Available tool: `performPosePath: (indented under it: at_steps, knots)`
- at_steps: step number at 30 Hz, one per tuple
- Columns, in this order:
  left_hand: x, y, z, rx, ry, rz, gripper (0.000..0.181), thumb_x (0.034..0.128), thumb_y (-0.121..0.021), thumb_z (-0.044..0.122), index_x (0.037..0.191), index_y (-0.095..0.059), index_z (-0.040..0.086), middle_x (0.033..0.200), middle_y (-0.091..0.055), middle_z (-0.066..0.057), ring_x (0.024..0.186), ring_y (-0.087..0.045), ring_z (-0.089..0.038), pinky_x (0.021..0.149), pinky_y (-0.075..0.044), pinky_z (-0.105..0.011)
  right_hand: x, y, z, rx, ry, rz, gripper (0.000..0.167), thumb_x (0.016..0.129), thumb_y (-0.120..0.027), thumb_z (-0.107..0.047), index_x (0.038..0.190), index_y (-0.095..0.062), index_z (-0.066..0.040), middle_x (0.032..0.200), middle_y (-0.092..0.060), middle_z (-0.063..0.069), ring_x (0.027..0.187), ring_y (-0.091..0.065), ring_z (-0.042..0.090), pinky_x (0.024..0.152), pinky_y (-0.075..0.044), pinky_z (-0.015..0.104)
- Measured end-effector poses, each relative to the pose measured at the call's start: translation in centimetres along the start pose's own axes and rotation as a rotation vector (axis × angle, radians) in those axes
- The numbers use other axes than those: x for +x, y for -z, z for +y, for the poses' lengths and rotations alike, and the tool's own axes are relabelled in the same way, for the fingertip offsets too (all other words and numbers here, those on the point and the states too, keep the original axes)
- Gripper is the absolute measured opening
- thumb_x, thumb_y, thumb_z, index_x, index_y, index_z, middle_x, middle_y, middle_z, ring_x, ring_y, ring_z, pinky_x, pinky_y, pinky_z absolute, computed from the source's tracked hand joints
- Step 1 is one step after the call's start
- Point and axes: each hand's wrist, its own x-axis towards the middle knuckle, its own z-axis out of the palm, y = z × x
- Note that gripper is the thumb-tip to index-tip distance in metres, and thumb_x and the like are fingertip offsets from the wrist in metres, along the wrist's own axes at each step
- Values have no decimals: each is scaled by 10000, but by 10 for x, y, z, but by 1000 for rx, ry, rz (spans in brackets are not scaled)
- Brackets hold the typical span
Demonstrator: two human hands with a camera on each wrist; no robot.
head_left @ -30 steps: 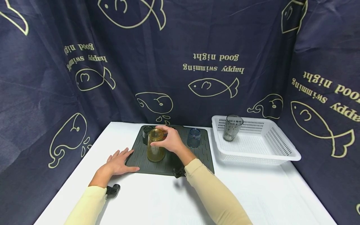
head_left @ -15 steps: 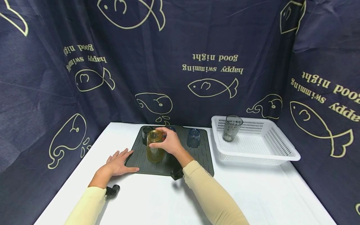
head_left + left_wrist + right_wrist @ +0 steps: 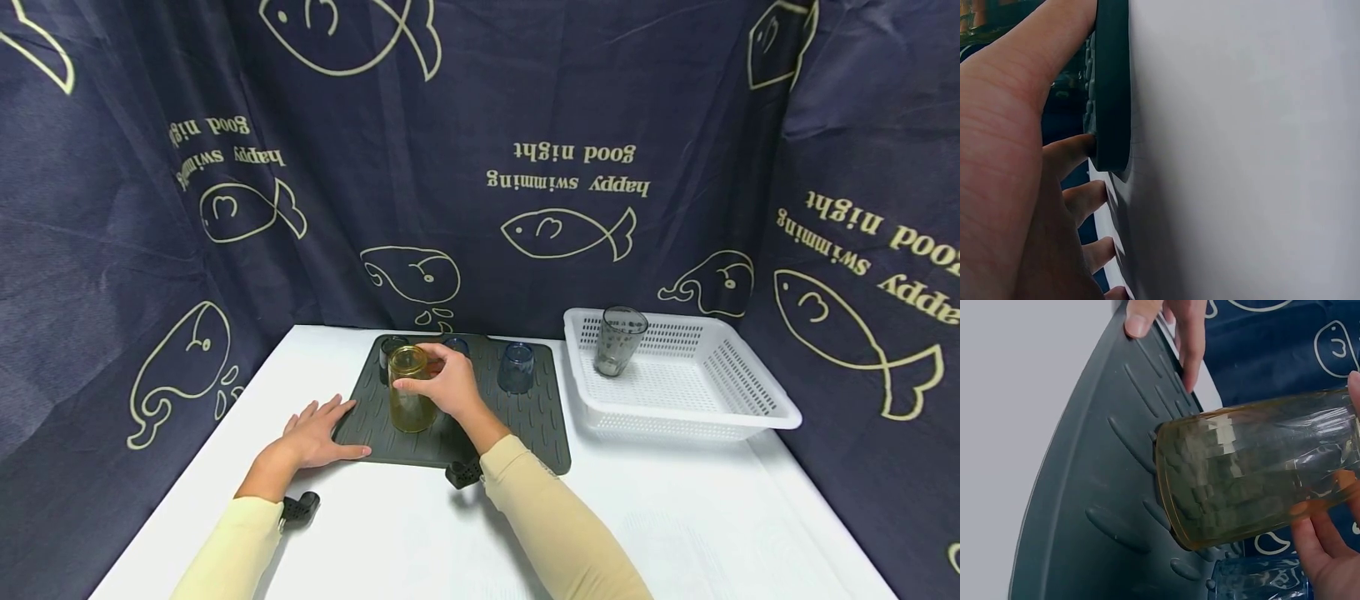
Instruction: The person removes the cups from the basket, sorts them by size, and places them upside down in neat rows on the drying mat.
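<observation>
Near the left of a dark ribbed drying mat (image 3: pixel 536 429), my right hand (image 3: pixel 452 385) grips an amber glass (image 3: pixel 411 412) by its upper part, thumb on the near side and fingers behind. In the right wrist view the amber glass (image 3: pixel 1241 469) stands with its wide rim on or just at the mat. My left hand (image 3: pixel 311 437) rests at the mat's front left corner, fingers spread; the left wrist view shows the thumb and index finger touching the mat's edge (image 3: pixel 1113 94). A dark glass (image 3: pixel 385 354) stands behind the amber one, partly hidden.
A blue glass (image 3: pixel 516 371) stands on the mat's right part, and another blue glass (image 3: pixel 456 343) shows behind my right hand. A white plastic basket (image 3: pixel 678 417) stands to the right on the white table (image 3: pixel 390 542), with a grey patterned glass (image 3: pixel 621 342) leaning inside.
My right hand and the amber glass have shifted slightly left, uncovering the blue glass behind. The left hand keeps its place on the mat.
</observation>
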Motion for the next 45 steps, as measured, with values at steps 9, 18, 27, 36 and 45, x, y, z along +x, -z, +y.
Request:
performPosePath:
  at_steps: [9,18,27,36,45]
  knots:
    - [1,-1,0,-1,3,3,1104,788,-714,740,1596,-338,88,1668,-235,-261,1504,-146,-604,1173,-119,-793,-2,-3,-1,-9,-1,55,665,713,-955,-350,1294,-683,-175,1131,-741,-14,887,-689,78,777,-592,240]
    - [1,0,0,-4,-1,4,1111,786,-710,745,1598,-333,87,1669,-230,-262,1504,-138,-607,1173,-113,-794,-4,-7,0,-44,-4,94,672,728,-943,-374,1312,-663,-193,1144,-720,-13,919,-683,104,788,-591,241]
    - [0,0,1,-6,-3,8,1105,787,-720,735,1594,-339,83,1664,-236,-270,1499,-150,-611,1167,-117,-798,-7,-10,1,-81,16,96,688,765,-914,-395,1362,-642,-187,1169,-680,6,1012,-676,171,867,-598,299]
    - [0,-1,1,-5,0,-1,1107,787,-719,734,1595,-337,82,1667,-230,-267,1502,-146,-608,1171,-114,-795,-10,-18,7,-60,15,120,655,776,-909,-371,1357,-646,-223,1192,-722,-29,1059,-693,164,922,-595,329]
    - [1,-1,0,-5,-1,-4,1121,785,-712,744,1600,-324,79,1670,-215,-273,1502,-131,-614,1172,-105,-796,-11,-20,8,-58,23,143,671,778,-908,-368,1371,-645,-200,1183,-739,-13,1026,-700,163,915,-605,376]
